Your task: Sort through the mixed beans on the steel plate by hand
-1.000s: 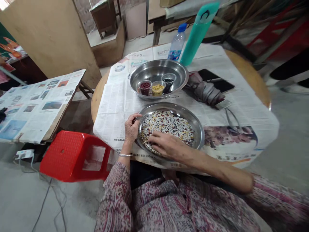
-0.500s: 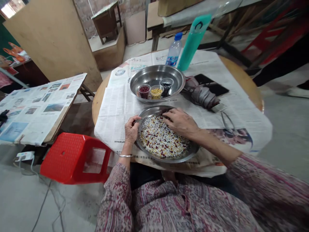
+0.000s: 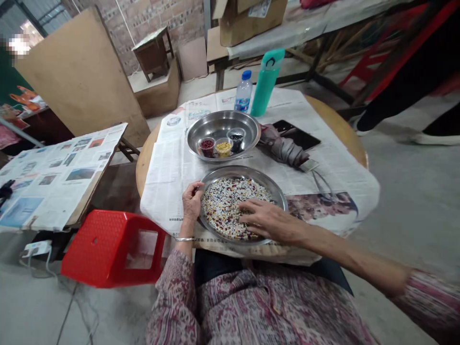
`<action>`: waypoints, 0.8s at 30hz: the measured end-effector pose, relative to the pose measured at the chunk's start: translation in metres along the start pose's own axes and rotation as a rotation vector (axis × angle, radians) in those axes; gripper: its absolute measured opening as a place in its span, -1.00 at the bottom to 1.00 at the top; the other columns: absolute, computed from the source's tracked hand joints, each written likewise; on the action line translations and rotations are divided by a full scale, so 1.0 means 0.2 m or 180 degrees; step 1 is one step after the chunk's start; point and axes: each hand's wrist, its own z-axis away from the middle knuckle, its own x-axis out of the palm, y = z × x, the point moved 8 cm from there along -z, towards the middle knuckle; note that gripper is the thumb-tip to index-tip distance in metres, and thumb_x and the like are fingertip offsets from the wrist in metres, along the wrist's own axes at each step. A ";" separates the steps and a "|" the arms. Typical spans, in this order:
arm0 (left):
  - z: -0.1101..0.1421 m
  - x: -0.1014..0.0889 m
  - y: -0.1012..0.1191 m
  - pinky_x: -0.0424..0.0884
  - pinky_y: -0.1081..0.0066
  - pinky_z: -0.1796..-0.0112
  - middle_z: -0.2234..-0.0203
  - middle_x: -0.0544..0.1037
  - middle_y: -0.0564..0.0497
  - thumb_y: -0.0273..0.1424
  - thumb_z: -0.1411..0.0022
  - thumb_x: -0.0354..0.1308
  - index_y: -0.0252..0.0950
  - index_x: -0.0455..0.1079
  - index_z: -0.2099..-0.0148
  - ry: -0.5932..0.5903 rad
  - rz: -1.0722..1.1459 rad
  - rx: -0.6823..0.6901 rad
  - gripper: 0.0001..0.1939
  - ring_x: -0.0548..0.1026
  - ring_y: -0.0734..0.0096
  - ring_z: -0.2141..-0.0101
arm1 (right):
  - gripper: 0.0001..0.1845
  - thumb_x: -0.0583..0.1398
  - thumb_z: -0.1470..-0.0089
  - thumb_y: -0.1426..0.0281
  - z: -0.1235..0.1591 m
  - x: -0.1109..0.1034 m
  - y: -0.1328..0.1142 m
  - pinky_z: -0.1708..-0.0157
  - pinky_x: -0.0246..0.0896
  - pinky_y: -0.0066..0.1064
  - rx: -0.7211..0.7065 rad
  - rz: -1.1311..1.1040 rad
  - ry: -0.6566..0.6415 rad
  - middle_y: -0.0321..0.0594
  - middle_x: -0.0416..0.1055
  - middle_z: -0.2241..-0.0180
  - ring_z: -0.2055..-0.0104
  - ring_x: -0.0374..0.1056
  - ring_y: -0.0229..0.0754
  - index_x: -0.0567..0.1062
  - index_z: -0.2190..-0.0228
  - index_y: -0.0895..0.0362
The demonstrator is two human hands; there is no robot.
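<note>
A shallow metal basin on the newspaper-covered table holds mixed white, red, yellow and dark beans or grains. At its left rim, my left hand is closed on the edge. Fingers apart, my right hand rests in the mix on the right side; its fingertips touch the grains, and whatever lies under the palm is hidden. Behind stands a second metal basin with three clear cups: dark red beans, yellow grains and black beans.
A water bottle and a teal bottle stand at the table's back. A folded grey umbrella and a dark tablet-like object lie to the right. A red stool stands left; a person's legs show at right.
My right hand has moved from the far side of the near basin toward its near right side, across the grains. My left hand stays on the rim. The camera view has shifted.
</note>
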 end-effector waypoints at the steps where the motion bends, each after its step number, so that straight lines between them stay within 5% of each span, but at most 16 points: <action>1: 0.00 0.00 0.00 0.40 0.33 -0.06 0.17 0.65 -0.01 -0.48 -0.05 0.16 -0.28 0.55 0.25 0.0006 -0.0006 0.0006 -0.80 0.55 0.31 0.07 | -0.83 0.18 -0.22 0.46 0.02 -0.01 0.05 0.05 0.35 -0.18 0.0129 0.0082 0.0023 -0.09 0.46 0.12 0.05 0.37 -0.05 0.60 0.27 0.07; 8: 0.02 0.00 0.02 0.38 0.33 -0.07 0.17 0.65 0.00 -0.51 -0.07 0.14 -0.26 0.56 0.23 -0.0034 -0.0150 0.0026 -0.77 0.54 0.30 0.07 | -0.68 0.07 -0.25 0.48 -0.09 -0.06 0.34 0.08 0.42 -0.21 0.1283 0.0351 0.0553 -0.03 0.47 0.16 0.14 0.46 -0.04 0.55 0.06 0.13; 11: 0.03 0.00 0.02 0.38 0.32 -0.06 0.15 0.64 -0.01 -0.50 -0.08 0.14 -0.26 0.55 0.22 -0.0043 -0.0156 0.0014 -0.78 0.54 0.28 0.06 | -0.69 0.08 -0.27 0.46 -0.21 -0.02 0.27 0.08 0.43 -0.23 0.1171 0.0075 0.0519 -0.05 0.49 0.14 0.15 0.47 -0.07 0.54 0.04 0.12; 15: 0.04 -0.01 0.02 0.39 0.30 -0.06 0.14 0.63 -0.02 -0.50 -0.11 0.14 -0.26 0.54 0.24 -0.0028 -0.0162 -0.0030 -0.81 0.53 0.27 0.06 | -0.75 0.08 -0.28 0.46 -0.29 0.03 0.02 0.13 0.40 -0.32 0.0533 -0.0355 0.0129 -0.09 0.47 0.15 0.14 0.46 -0.12 0.53 0.10 0.11; 19: 0.05 -0.01 0.03 0.40 0.30 -0.06 0.13 0.62 -0.02 -0.50 -0.11 0.13 -0.26 0.54 0.23 -0.0033 -0.0221 -0.0056 -0.80 0.53 0.27 0.05 | -0.75 0.08 -0.31 0.44 -0.19 0.07 -0.11 0.26 0.30 -0.35 0.0347 -0.0598 -0.0544 -0.15 0.52 0.28 0.28 0.45 -0.16 0.56 0.30 0.10; 24: 0.06 -0.01 0.06 0.40 0.31 -0.06 0.13 0.61 -0.03 -0.50 -0.11 0.14 -0.26 0.55 0.25 -0.0062 -0.0191 -0.0006 -0.81 0.54 0.29 0.06 | -0.75 0.12 -0.22 0.49 0.00 0.11 -0.08 0.28 0.22 -0.34 0.0391 -0.0590 -0.1115 -0.20 0.55 0.37 0.30 0.44 -0.13 0.55 0.43 0.08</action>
